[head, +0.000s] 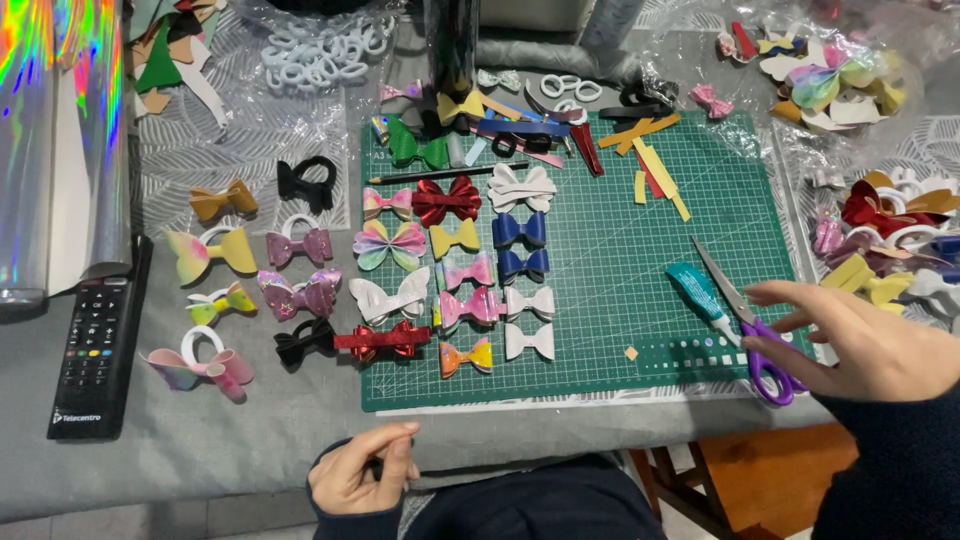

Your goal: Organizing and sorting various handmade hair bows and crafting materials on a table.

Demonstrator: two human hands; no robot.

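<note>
Far left of both hands: one black remote control (92, 345) lying flat on the grey table (200, 450), beside one roll of holographic silver foil (55, 140).

Left hand (358, 472): at the near table edge, fingers curled loosely inward, thumb against forefinger. Whether anything small is pinched there, cannot tell.

Beyond those fingers, on and beside one green gridded cutting mat (620, 300): rows of small faux-leather bows (450, 270), counted roughly thirty, among them two navy, two red metallic, two black.

Right hand (865, 350): fingers spread, half open, holding nothing; fingertips touch the loops of one pair of purple-handled scissors (750, 330), which lies flat on the mat's right corner, blades shut and pointing away. Just left of those fingers: one teal glue tube (700, 295), touching the blades.
</note>
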